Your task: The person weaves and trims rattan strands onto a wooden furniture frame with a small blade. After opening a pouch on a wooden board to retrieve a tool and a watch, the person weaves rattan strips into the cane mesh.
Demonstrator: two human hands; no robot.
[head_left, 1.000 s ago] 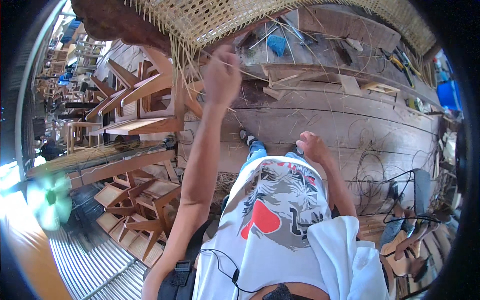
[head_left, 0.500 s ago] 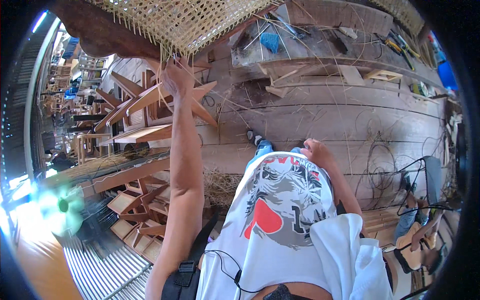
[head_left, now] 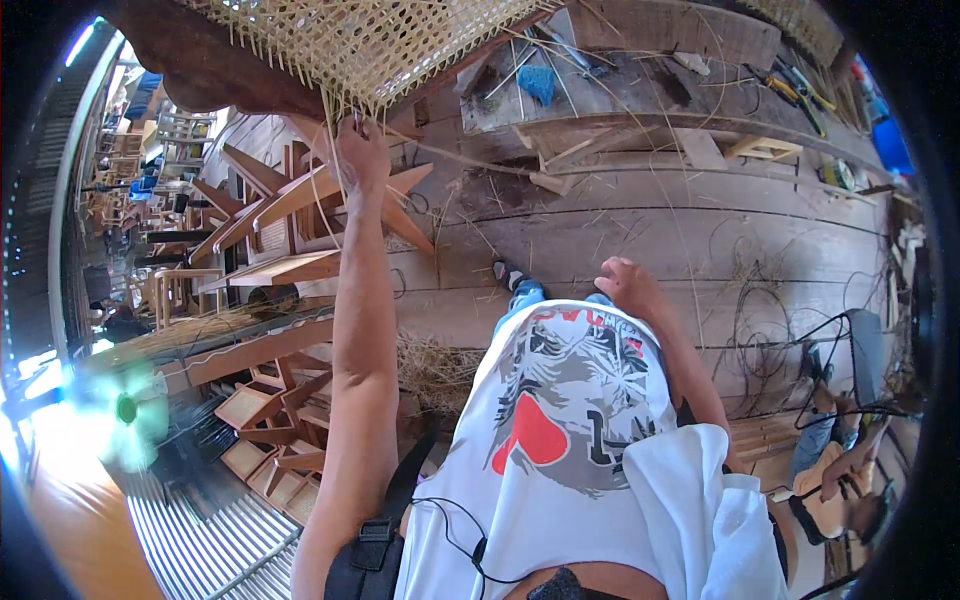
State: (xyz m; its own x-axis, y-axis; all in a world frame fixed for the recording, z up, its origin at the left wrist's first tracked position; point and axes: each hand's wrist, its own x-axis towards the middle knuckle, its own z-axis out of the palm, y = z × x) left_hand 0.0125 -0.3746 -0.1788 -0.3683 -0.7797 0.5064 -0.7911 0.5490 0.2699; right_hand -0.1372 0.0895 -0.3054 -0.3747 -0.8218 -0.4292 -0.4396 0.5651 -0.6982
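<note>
My left hand [head_left: 362,152] is stretched far out and closed on loose cane strands [head_left: 334,105] that hang from the edge of a woven cane panel [head_left: 380,40]. The panel sits in a dark wooden frame [head_left: 215,65] at the top of the view. My right hand [head_left: 625,285] rests low by my thigh with its fingers curled and nothing seen in it. My white printed shirt [head_left: 570,400] fills the lower middle.
Wooden chair frames [head_left: 290,200] are stacked at the left, more parts [head_left: 270,440] below them. A plank floor [head_left: 640,220] carries cane scraps, a blue cloth [head_left: 537,82] and hand tools [head_left: 790,90]. A fan [head_left: 125,410] stands lower left. Another person [head_left: 840,470] sits at the right edge.
My left hand has moved leftward along the panel's edge, still at the hanging strands. The view has shifted a little. My right hand has stayed by my thigh.
</note>
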